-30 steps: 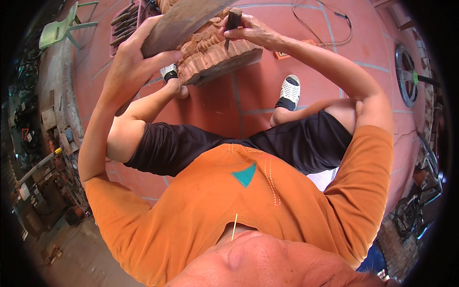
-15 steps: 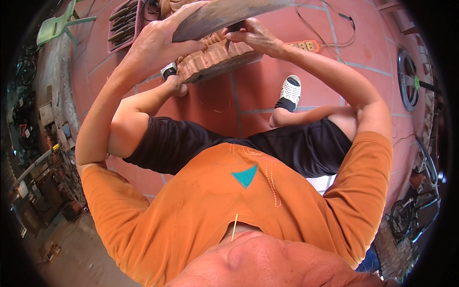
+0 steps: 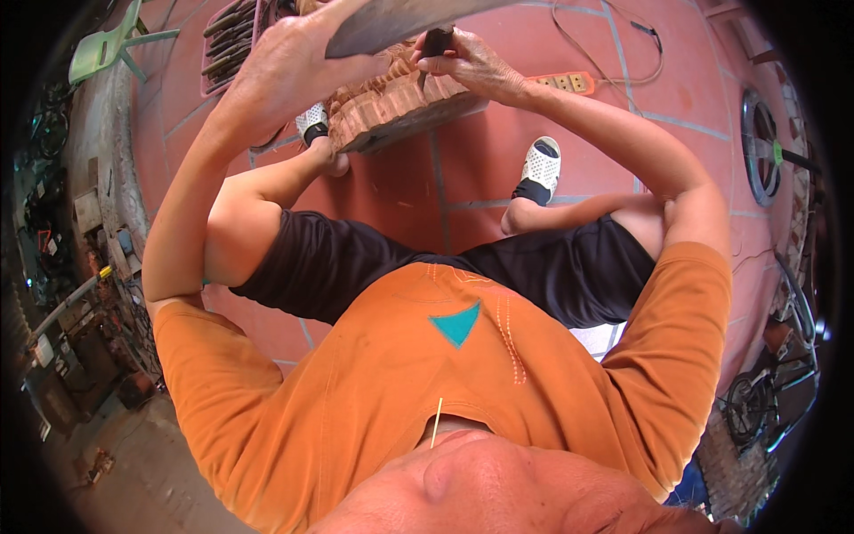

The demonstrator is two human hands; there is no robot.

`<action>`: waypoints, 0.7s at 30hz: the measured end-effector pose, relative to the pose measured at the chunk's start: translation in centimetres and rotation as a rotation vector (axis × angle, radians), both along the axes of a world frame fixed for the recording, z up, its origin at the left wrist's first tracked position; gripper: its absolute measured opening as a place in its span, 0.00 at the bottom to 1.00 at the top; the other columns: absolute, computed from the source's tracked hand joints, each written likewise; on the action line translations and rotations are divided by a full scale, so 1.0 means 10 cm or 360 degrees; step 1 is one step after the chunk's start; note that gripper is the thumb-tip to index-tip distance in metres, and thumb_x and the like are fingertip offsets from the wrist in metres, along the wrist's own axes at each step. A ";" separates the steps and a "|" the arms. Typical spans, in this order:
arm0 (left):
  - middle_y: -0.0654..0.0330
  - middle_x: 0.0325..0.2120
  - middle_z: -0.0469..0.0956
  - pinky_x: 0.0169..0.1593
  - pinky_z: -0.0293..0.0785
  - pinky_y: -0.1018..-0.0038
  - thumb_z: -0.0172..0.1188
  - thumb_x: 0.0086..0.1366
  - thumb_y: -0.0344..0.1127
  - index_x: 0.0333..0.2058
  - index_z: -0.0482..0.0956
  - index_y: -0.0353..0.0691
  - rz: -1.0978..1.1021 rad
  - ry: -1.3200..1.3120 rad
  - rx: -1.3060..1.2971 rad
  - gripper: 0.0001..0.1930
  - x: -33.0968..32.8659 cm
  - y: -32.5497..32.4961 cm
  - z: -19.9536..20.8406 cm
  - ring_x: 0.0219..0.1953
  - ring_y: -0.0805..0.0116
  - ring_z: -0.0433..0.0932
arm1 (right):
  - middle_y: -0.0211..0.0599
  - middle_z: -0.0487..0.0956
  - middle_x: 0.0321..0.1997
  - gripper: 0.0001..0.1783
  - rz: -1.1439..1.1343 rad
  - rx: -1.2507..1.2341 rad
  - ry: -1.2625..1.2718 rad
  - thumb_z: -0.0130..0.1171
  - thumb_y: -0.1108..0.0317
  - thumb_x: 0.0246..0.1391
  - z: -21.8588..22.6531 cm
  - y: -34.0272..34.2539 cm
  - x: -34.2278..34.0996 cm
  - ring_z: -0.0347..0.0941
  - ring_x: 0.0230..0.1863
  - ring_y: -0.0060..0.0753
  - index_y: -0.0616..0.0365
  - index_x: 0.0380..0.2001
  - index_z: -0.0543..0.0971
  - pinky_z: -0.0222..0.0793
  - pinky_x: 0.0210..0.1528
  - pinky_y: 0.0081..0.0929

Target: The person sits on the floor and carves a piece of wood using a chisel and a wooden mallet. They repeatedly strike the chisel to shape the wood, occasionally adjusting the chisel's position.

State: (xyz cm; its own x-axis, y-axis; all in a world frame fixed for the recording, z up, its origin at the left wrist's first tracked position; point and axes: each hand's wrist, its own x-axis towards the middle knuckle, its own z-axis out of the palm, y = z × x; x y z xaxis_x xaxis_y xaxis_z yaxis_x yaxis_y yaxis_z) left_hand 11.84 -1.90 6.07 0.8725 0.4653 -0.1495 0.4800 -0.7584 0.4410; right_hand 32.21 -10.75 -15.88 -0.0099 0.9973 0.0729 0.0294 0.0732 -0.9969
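My left hand (image 3: 286, 64) grips the end of a broad, flat grey-brown slab (image 3: 391, 22), its thumb along the near edge. The slab runs out past the top of the picture, so its full shape is hidden. Between the fingers and thumb of my right hand (image 3: 480, 69) is a chisel (image 3: 437, 41) with a dark handle. Its blade points down at a carved block of reddish-brown wood (image 3: 405, 114) with a ridged, scalloped edge. The slab is raised a little above and left of the chisel's top.
A pink basket (image 3: 212, 89) of several long tools lies at the upper left, beside a green plastic chair (image 3: 102, 49). An orange power strip (image 3: 569, 83) with a cable sits right of the block. My feet, in white clogs (image 3: 541, 165), flank it on the red tiled floor (image 3: 391, 214).
My left hand and the slab have moved up and slightly left, off the chisel's top. More of the chisel handle shows now. My right hand has barely moved.
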 end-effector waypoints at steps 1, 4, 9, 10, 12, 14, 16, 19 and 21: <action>0.37 0.51 0.80 0.56 0.77 0.59 0.70 0.59 0.39 0.70 0.62 0.42 -0.0079 -0.0221 -0.0034 0.41 0.00 0.01 -0.03 0.52 0.43 0.82 | 0.34 0.82 0.46 0.18 0.0014 0.0022 0.0023 0.65 0.66 0.62 -0.01 0.02 0.01 0.78 0.51 0.26 0.61 0.52 0.77 0.73 0.60 0.29; 0.38 0.51 0.80 0.57 0.77 0.61 0.70 0.59 0.39 0.70 0.63 0.45 -0.0175 -0.0513 0.0003 0.41 -0.03 0.06 -0.24 0.52 0.47 0.83 | 0.35 0.82 0.46 0.19 0.0054 -0.0011 0.0034 0.65 0.66 0.62 -0.04 0.03 0.00 0.77 0.53 0.26 0.61 0.53 0.77 0.73 0.59 0.30; 0.41 0.41 0.83 0.50 0.77 0.55 0.69 0.58 0.42 0.72 0.60 0.64 -0.0149 0.0110 0.0219 0.43 -0.06 0.11 -0.37 0.42 0.40 0.83 | 0.33 0.82 0.47 0.22 -0.0030 -0.0104 -0.0306 0.64 0.64 0.63 -0.08 0.04 0.03 0.76 0.56 0.26 0.58 0.58 0.77 0.72 0.59 0.31; 0.41 0.41 0.83 0.49 0.77 0.54 0.68 0.58 0.42 0.72 0.59 0.67 -0.0165 0.0108 0.0202 0.44 -0.07 0.11 -0.38 0.42 0.39 0.82 | 0.33 0.81 0.47 0.22 0.0008 -0.0091 -0.0191 0.64 0.64 0.63 -0.09 0.04 0.03 0.76 0.56 0.26 0.57 0.58 0.77 0.72 0.59 0.31; 0.41 0.47 0.81 0.55 0.75 0.59 0.69 0.59 0.42 0.70 0.64 0.51 -0.0107 0.0092 0.0098 0.41 0.04 0.05 -0.17 0.48 0.46 0.82 | 0.31 0.81 0.47 0.21 0.0076 -0.0084 0.0039 0.64 0.64 0.64 -0.11 0.01 0.05 0.76 0.55 0.25 0.57 0.57 0.77 0.72 0.59 0.30; 0.38 0.58 0.76 0.64 0.73 0.63 0.71 0.57 0.37 0.70 0.62 0.40 -0.0129 -0.0102 -0.0006 0.43 0.12 -0.02 0.10 0.59 0.50 0.79 | 0.30 0.80 0.47 0.19 0.0030 -0.0011 0.0120 0.64 0.65 0.64 -0.14 -0.01 0.05 0.76 0.54 0.25 0.58 0.55 0.77 0.72 0.59 0.30; 0.42 0.53 0.78 0.61 0.72 0.64 0.71 0.58 0.38 0.68 0.66 0.40 0.0034 -0.0232 -0.0063 0.40 0.15 -0.08 0.20 0.55 0.54 0.80 | 0.30 0.80 0.46 0.18 0.0005 0.0011 0.0147 0.64 0.65 0.64 -0.13 -0.02 0.04 0.76 0.53 0.25 0.58 0.54 0.77 0.73 0.59 0.30; 0.50 0.37 0.86 0.48 0.77 0.66 0.70 0.60 0.49 0.60 0.76 0.35 0.0007 -0.0383 -0.0091 0.33 0.12 0.08 0.00 0.39 0.59 0.84 | 0.30 0.80 0.46 0.17 0.0007 0.0004 0.0101 0.64 0.65 0.64 -0.06 -0.03 0.02 0.76 0.52 0.25 0.59 0.53 0.77 0.74 0.59 0.31; 0.48 0.42 0.85 0.49 0.78 0.65 0.69 0.58 0.45 0.64 0.74 0.47 -0.0182 -0.0128 0.0134 0.34 0.07 0.25 -0.36 0.40 0.57 0.85 | 0.30 0.80 0.46 0.18 0.0021 0.0036 0.0072 0.65 0.66 0.63 -0.07 -0.02 0.00 0.76 0.51 0.25 0.58 0.53 0.77 0.74 0.58 0.32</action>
